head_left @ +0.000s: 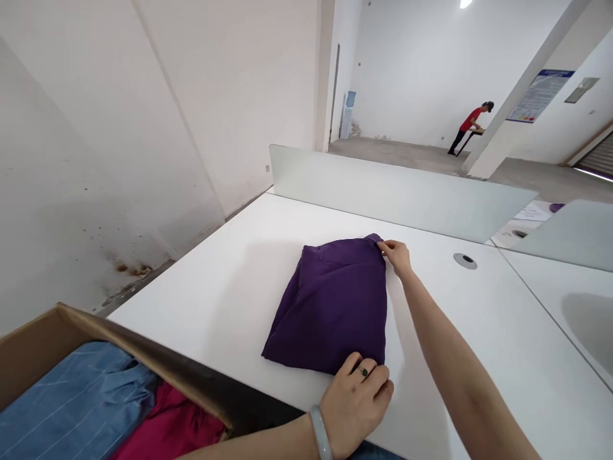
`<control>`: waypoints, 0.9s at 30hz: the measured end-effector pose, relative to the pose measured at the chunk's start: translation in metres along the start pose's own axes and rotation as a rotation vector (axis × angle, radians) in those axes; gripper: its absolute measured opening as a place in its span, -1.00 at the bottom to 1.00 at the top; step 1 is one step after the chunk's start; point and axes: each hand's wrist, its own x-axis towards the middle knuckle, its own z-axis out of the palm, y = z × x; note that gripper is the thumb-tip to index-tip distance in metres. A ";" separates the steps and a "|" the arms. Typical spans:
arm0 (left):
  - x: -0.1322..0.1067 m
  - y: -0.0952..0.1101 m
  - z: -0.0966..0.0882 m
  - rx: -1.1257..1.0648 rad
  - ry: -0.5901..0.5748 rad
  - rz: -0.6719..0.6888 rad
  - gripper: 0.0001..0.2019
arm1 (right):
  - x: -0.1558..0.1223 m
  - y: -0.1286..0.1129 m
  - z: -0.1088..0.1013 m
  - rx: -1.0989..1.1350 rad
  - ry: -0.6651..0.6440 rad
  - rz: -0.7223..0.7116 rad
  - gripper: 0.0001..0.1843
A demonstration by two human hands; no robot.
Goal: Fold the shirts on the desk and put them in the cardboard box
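Observation:
A dark purple garment (342, 306), folded into a rough block, lies on the white desk (230, 275). My right hand (396, 255) pinches its far right corner between thumb and fingertips. At the near right edge, my left hand (358, 399) is closed on the cloth with bent fingers; its fingertips are partly hidden. A ring and a pale bangle (320, 433) are on the left hand and wrist. The garment's exact kind does not show.
A cardboard box (143, 364) at the lower left holds blue striped cloth (81, 402) and magenta cloth (170, 425). A low frosted partition (393, 191) runs along the desk's far edge. A cable grommet (465, 260) sits at right. A person in red (469, 124) stands far off.

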 end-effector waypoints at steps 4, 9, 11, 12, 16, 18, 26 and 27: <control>-0.006 -0.002 0.009 -0.029 0.067 -0.148 -0.83 | -0.003 0.004 0.009 -0.009 0.033 0.001 -0.59; -0.007 -0.013 0.022 -0.042 0.062 -0.074 -0.77 | -0.006 -0.001 0.015 -0.324 -0.019 -0.048 -0.63; -0.006 -0.015 0.030 -0.049 0.149 -0.063 -0.74 | -0.007 -0.002 0.017 -0.393 -0.058 -0.090 -0.74; -0.006 -0.015 0.034 -0.053 0.205 -0.062 -0.72 | -0.006 -0.002 0.017 -0.394 -0.068 -0.101 -0.77; -0.010 -0.014 0.042 -0.063 0.256 -0.021 -0.73 | -0.003 0.000 0.013 -0.381 -0.043 -0.087 -0.73; -0.013 -0.014 0.041 -0.073 0.212 0.023 -0.74 | -0.002 0.002 0.011 -0.381 -0.009 -0.052 -0.70; -0.012 -0.017 0.033 -0.129 0.189 0.007 -0.80 | -0.006 0.001 0.012 -0.378 0.037 0.017 -0.75; -0.011 -0.017 0.033 -0.138 0.185 0.012 -0.81 | -0.007 0.000 0.010 -0.369 0.039 0.018 -0.74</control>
